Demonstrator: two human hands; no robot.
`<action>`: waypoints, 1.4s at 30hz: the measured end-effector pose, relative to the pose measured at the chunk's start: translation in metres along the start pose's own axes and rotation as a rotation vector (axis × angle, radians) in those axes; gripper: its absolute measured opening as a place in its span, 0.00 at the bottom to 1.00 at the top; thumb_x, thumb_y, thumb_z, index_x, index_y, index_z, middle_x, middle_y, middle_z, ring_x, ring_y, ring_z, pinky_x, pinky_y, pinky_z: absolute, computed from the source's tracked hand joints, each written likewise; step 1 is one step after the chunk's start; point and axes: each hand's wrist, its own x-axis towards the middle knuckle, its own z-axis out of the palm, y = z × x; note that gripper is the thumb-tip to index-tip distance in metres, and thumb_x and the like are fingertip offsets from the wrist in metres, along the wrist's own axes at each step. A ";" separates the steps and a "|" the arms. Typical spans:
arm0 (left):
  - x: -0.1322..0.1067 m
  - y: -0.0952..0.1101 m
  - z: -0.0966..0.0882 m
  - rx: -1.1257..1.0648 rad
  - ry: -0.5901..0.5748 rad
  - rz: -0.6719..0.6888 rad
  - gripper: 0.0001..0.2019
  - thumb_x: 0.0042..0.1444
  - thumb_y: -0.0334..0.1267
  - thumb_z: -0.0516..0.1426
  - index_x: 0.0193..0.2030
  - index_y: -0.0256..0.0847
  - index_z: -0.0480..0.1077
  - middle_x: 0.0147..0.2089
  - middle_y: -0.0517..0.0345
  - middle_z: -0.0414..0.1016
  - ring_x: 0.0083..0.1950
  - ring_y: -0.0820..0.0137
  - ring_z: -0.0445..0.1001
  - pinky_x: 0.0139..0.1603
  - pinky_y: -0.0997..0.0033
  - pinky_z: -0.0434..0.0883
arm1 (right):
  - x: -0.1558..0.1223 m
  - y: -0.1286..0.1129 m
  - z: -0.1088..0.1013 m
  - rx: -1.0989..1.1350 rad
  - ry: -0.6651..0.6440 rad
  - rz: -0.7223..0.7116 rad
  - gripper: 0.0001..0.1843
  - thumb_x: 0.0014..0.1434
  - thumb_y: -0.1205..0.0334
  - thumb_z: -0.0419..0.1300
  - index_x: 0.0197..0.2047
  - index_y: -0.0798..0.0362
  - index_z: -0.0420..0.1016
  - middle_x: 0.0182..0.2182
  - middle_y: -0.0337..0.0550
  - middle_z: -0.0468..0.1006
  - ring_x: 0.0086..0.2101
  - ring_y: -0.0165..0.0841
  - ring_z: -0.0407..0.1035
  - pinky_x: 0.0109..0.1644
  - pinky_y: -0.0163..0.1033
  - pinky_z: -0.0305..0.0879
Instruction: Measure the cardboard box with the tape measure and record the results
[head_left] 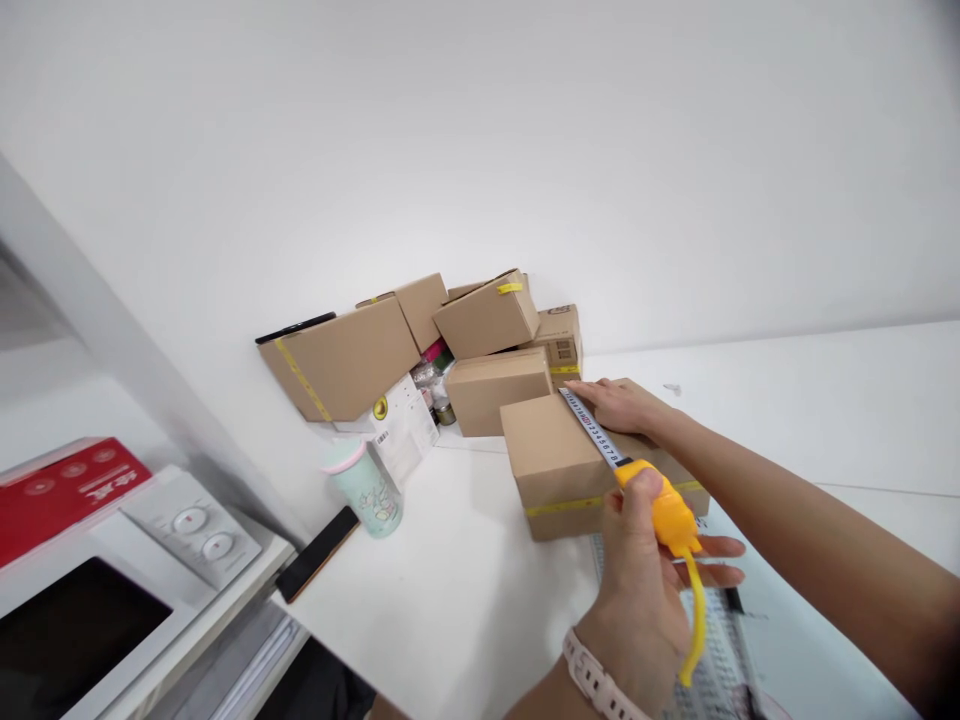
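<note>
A cardboard box (555, 460) with a yellow tape strip lies on the white table (465, 590). My left hand (637, 580), a pale watch on its wrist, grips a yellow tape measure (671, 520) at the box's near edge. Its white blade (592, 428) runs across the top of the box. My right hand (622, 405) presses the blade's end down at the box's far edge, with the forearm stretching in from the lower right.
Several cardboard boxes (480, 330) are piled against the white wall. A mint cup with a pink lid (367, 490) and a black phone (319, 565) sit to the left. A microwave (112, 600) with a red box (60, 490) on top stands at far left. A printed sheet (720, 640) lies under my hands.
</note>
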 end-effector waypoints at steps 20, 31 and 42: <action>-0.006 -0.001 0.013 0.019 0.059 0.110 0.26 0.50 0.54 0.61 0.50 0.41 0.64 0.40 0.55 0.72 0.25 0.69 0.77 0.21 0.74 0.69 | 0.013 0.004 0.006 -0.109 -0.050 0.029 0.31 0.60 0.61 0.47 0.66 0.40 0.68 0.60 0.50 0.72 0.52 0.55 0.63 0.50 0.63 0.62; -0.049 0.017 -0.064 0.381 0.121 0.553 0.34 0.46 0.53 0.66 0.57 0.46 0.59 0.54 0.49 0.67 0.32 0.67 0.79 0.23 0.73 0.73 | -0.066 0.035 -0.035 0.537 0.373 0.282 0.31 0.64 0.54 0.50 0.69 0.43 0.60 0.62 0.46 0.71 0.55 0.42 0.69 0.57 0.46 0.67; -0.029 0.053 -0.128 0.450 0.222 0.574 0.30 0.49 0.54 0.64 0.54 0.43 0.63 0.47 0.52 0.71 0.31 0.66 0.79 0.25 0.72 0.71 | -0.159 0.019 0.001 0.917 0.297 0.439 0.31 0.62 0.36 0.51 0.63 0.37 0.68 0.59 0.44 0.74 0.57 0.50 0.68 0.57 0.55 0.69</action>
